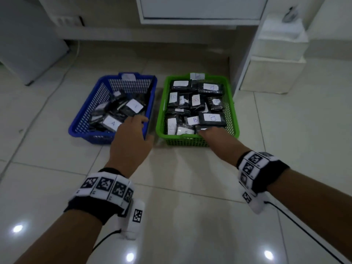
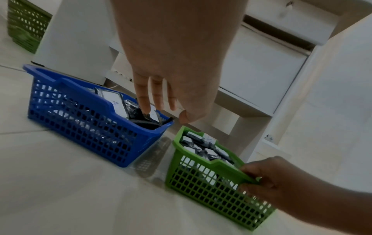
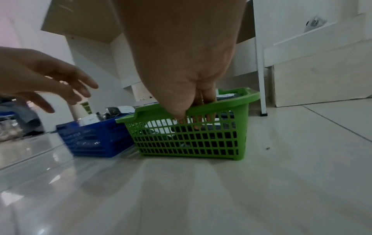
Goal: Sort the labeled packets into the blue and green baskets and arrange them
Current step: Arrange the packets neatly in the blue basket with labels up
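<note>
While no packets are lying loose on the floor, sorting is looking finished: A-packets (image 1: 112, 122) are sitting jumbled in the blue basket (image 1: 80, 122), B-packets (image 1: 212, 118) flatter in the green basket (image 1: 162, 111). Left hand (image 1: 131, 138) is hovering open; right hand (image 1: 215, 138) is gripping the green near rim. Arranging is remaining.

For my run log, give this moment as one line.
left hand: open over blue basket | right hand: grips green basket rim | packets: inside

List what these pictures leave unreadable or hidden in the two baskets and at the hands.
- Lower packets in the blue basket: head view, covered by upper packets.
- Right hand fingertips: head view, hidden inside the green basket; only glimpsed through its mesh in the right wrist view.
- Several packet labels: head view, too blurred to read.
- Left hand contact with packets: unclear.
</note>
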{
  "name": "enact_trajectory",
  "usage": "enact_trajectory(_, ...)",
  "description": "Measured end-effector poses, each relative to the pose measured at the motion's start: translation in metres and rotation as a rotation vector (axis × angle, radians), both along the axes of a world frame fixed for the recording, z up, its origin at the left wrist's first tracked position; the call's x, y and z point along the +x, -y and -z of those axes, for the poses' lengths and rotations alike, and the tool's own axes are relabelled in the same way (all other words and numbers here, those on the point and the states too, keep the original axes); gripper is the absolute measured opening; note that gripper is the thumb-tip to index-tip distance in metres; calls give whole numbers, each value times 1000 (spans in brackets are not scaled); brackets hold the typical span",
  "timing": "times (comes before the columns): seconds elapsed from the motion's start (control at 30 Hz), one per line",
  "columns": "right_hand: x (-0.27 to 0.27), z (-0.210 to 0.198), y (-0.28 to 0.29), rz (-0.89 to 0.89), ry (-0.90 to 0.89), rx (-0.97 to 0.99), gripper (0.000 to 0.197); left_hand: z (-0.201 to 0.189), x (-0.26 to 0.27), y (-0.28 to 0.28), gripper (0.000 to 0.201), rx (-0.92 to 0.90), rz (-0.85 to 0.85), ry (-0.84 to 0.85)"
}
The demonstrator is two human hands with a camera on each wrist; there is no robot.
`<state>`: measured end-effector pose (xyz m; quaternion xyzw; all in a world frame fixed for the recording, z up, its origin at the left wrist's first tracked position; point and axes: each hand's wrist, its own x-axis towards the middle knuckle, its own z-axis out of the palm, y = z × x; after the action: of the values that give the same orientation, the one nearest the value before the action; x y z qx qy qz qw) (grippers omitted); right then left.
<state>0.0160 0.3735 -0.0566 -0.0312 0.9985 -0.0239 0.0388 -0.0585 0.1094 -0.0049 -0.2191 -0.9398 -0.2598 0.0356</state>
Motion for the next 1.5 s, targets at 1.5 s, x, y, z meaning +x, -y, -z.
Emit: enact_trajectory(1.5,87,-36,149,-592,386,-287,19,-16,117,130,38,-662,575,259)
